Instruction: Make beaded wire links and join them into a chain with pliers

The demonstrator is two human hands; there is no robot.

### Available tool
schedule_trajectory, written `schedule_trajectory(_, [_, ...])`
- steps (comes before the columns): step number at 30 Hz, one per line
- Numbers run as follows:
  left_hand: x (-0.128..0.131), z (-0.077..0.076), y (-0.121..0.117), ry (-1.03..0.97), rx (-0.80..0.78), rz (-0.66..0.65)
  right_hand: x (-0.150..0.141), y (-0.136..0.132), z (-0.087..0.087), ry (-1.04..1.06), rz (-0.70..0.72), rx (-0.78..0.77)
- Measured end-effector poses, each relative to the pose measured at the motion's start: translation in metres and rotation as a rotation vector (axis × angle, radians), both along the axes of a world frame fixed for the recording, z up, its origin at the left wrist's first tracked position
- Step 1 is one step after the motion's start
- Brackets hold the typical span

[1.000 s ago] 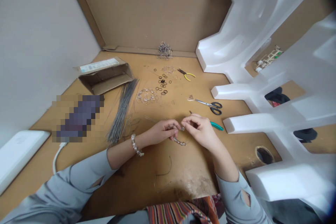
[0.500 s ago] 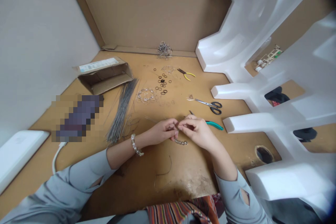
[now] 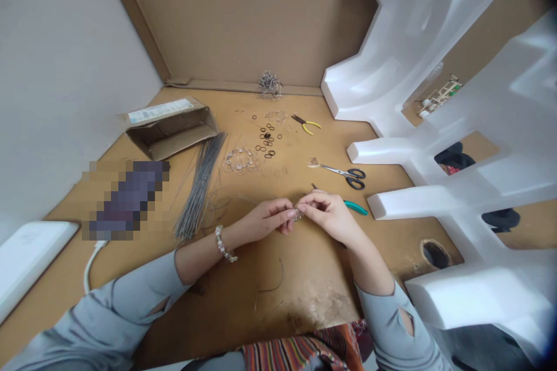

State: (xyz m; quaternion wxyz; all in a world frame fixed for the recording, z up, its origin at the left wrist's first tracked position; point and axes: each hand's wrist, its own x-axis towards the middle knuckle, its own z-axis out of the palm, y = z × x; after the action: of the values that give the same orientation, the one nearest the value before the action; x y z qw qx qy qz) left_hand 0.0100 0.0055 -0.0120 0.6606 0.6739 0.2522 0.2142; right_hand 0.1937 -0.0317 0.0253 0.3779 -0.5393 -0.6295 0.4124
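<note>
My left hand (image 3: 267, 219) and my right hand (image 3: 328, 215) meet fingertip to fingertip over the brown board, both pinched on a short string of clear beads (image 3: 297, 215) held between them. Only a small bit of the bead string shows between the fingers; the rest is hidden by my hands. A beaded bracelet (image 3: 224, 245) sits on my left wrist. Teal-handled pliers (image 3: 355, 207) lie just right of my right hand.
A bundle of grey wires (image 3: 201, 184) lies to the left, beside an open cardboard box (image 3: 169, 125). Farther back lie black rings (image 3: 267, 142), a clear bead cluster (image 3: 241, 159), yellow-handled pliers (image 3: 308, 123) and scissors (image 3: 346, 174). White foam packing (image 3: 435, 127) walls the right side.
The dangling end of the bead string has been drawn up into my hands and no longer hangs below them. My hands stay close together in the same spot.
</note>
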Motion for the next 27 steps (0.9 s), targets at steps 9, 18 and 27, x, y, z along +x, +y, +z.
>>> schedule_trajectory(9, [-0.002,0.003,-0.002,0.021,0.028,0.032,0.005,0.001,0.001,0.165,-0.003,-0.192])
schedule_trajectory(18, [-0.001,-0.001,0.005,0.041,0.052,0.261,0.004,0.002,-0.009,0.095,0.013,-0.184])
schedule_trajectory(27, [0.002,-0.001,0.001,0.116,0.116,0.362,0.0,0.003,-0.015,0.035,-0.051,-0.115])
